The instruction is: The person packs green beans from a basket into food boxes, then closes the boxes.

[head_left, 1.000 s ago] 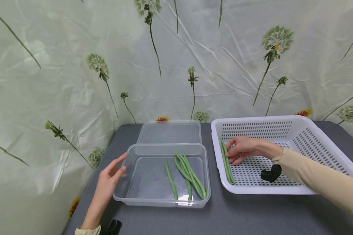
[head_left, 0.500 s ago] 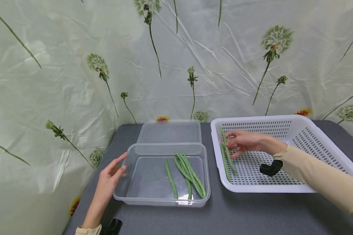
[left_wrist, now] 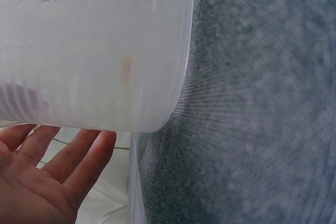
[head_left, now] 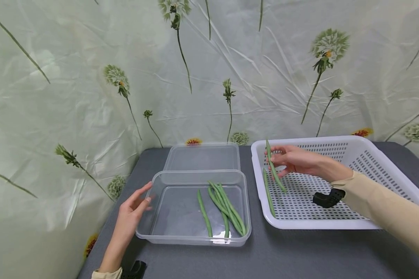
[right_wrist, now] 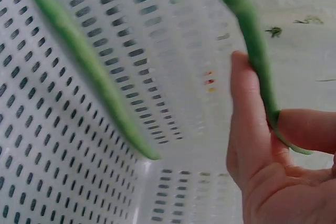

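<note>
My right hand [head_left: 298, 161] pinches a green bean [head_left: 274, 167] between thumb and fingers, above the left side of the white perforated basket [head_left: 321, 224]. In the right wrist view, the held green bean [right_wrist: 254, 45] stands up past the fingertips. A second green bean [right_wrist: 92, 69] lies along the basket's side wall. My left hand [head_left: 129, 213] rests at the left wall of the clear plastic container [head_left: 192, 241], its fingers fairly straight. The left wrist view shows those fingers [left_wrist: 86, 158] right at the container's wall. Several green beans [head_left: 227, 211] lie inside the container, mostly on its right side.
A clear flat lid [head_left: 202, 157] lies behind the container on the grey cloth-covered table [head_left: 283, 255]. At the back hangs a pale curtain [head_left: 202, 104] with a dandelion print. The basket stands to the right of the container, a narrow gap between them.
My right hand has taken one of the two beans at the basket's left wall and raised it, moving slightly up and away. The left hand and container have stayed in place.
</note>
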A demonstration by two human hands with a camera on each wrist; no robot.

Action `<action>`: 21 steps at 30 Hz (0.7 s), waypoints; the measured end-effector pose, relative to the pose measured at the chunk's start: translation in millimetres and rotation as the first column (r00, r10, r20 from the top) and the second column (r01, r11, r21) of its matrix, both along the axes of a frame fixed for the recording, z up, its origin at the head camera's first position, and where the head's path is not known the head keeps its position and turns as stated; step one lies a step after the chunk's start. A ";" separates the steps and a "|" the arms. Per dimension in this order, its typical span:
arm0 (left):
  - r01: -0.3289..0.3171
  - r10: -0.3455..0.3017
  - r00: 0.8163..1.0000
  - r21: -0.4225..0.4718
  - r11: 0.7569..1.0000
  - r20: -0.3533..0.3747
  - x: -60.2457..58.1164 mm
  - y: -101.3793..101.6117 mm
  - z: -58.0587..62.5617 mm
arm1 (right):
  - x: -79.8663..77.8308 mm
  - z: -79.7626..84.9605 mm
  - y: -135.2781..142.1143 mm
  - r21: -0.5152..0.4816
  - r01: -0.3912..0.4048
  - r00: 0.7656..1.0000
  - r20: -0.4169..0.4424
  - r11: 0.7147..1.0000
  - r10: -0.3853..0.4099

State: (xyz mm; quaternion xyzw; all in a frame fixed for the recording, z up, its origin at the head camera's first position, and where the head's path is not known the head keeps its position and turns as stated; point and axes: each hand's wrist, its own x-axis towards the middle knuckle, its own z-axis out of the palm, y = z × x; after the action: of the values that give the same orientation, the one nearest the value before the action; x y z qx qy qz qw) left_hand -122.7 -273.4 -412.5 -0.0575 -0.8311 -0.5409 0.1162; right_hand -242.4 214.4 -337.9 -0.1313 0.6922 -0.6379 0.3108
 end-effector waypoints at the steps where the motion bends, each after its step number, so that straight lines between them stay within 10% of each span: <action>1: 0.000 0.000 1.000 0.001 1.000 0.001 0.1 0.0 -0.4 | 1.1 1.9 -1.1 -0.009 0.017 1.000 -0.004 1.000 -0.017; 21: -0.003 0.003 1.000 0.001 1.000 0.008 0.8 0.0 0.4 | 23.4 16.8 -69.2 -0.075 -0.051 0.995 -0.089 0.996 0.045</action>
State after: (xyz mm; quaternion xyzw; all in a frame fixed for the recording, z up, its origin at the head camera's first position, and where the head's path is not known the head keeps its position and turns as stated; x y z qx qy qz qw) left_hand -121.9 -273.4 -412.1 -0.0539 -0.8314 -0.5411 0.1140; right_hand -219.0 145.2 -321.1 -0.1876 0.6766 -0.6502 0.2902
